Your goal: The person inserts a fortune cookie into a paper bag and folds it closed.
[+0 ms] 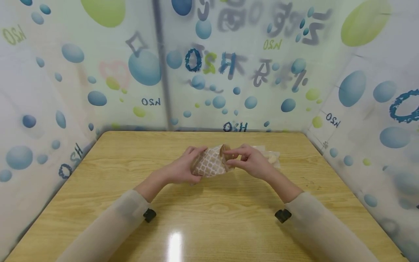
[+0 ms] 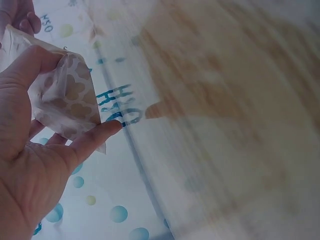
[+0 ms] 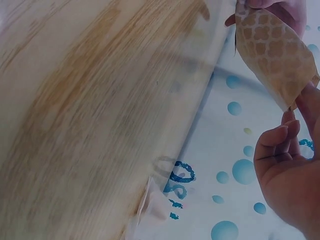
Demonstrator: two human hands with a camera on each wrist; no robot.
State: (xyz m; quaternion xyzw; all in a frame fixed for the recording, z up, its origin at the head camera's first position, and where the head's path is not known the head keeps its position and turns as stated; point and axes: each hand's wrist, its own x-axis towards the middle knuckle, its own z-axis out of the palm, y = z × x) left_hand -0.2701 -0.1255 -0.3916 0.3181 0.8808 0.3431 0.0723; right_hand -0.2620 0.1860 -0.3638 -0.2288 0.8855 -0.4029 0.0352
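A brown paper bag (image 1: pixel 209 162) with a white lattice pattern is held above the table, tilted so that its mouth faces right. My left hand (image 1: pixel 183 168) grips its closed end from the left, thumb on the near side. At the mouth, my right hand (image 1: pixel 251 161) pinches the rim between thumb and fingers, with a fingertip at the opening. The right wrist view shows the bag (image 3: pixel 272 52) between both hands. What is inside the bag cannot be seen. Behind my right hand lie clear packets (image 1: pixel 273 158) with pale contents, partly hidden.
The wooden table (image 1: pixel 131 225) runs back to a pale wall (image 1: pixel 203 109) printed with blue and green spots. Similar walls stand at the left and right. Small dark marks (image 1: pixel 307 182) show on the tabletop at right. A dark clip-like object (image 1: pixel 283 215) sits by each cuff.
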